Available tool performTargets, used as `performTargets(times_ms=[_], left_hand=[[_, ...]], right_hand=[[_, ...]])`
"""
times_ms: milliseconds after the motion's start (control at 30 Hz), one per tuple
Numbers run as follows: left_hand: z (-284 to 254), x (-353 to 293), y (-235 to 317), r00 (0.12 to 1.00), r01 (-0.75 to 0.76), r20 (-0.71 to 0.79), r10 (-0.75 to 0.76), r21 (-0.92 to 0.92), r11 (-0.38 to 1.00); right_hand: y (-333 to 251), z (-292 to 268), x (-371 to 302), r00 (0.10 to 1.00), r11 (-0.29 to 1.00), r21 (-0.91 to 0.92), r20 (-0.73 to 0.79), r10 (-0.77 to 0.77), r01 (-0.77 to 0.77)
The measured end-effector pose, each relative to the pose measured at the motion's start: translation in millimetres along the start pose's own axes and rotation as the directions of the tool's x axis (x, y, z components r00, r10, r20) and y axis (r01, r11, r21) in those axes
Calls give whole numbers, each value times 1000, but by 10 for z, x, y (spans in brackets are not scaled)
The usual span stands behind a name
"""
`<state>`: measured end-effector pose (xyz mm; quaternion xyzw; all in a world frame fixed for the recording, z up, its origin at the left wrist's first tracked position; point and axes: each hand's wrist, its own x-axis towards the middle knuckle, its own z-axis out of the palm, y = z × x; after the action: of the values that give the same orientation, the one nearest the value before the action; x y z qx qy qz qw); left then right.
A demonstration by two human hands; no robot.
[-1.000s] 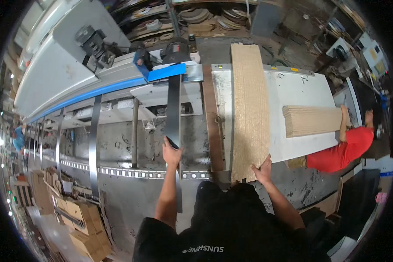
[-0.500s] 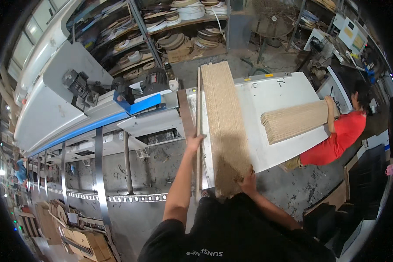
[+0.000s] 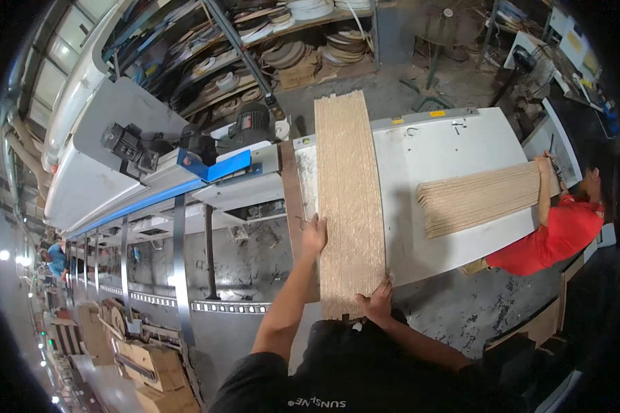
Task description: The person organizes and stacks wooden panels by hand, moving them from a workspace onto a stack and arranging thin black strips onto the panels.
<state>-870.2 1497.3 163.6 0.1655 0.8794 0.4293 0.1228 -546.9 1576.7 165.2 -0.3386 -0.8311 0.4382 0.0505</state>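
A long stack of light wood-grain strips (image 3: 350,186), set side by side, lies across the white table (image 3: 403,151) and reaches back toward my body. My left hand (image 3: 315,237) grips the stack's left edge, about midway along it. At the near end my right hand (image 3: 377,303) holds the right edge, its thumb on top of the strips and the other fingers partly hidden. The far ends of the strips are slightly uneven. To the right rests a second stack of similar strips (image 3: 482,196), with a co-worker's hand on its far end.
A co-worker in a red shirt (image 3: 551,237) leans at the table's right end. On the left runs a long white machine (image 3: 96,165) with motors and a blue guard (image 3: 229,165). Shelves with coiled edging rolls (image 3: 344,47) stand behind. Cardboard boxes (image 3: 151,365) lie at lower left.
The separate strip on the left, held by my left hand, now lies against the stack. My right hand has shifted slightly left and lower at the near end. The view has turned a little.
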Motion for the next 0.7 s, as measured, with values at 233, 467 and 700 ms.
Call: performTargets(times_ms=[233, 467, 700], left_hand=[[-109, -1627, -25, 974, 222, -37, -221, 18, 975], [72, -2102, 155, 885, 465, 6, -466, -76, 882], [-145, -1847, 204, 943, 314, 70, -326, 138, 939]], right_hand=[[428, -279, 148, 995, 920, 388, 97, 23, -59], [463, -270, 89, 954, 982, 181, 281, -101, 51], [263, -380, 92, 963, 975, 212, 242, -118, 66]])
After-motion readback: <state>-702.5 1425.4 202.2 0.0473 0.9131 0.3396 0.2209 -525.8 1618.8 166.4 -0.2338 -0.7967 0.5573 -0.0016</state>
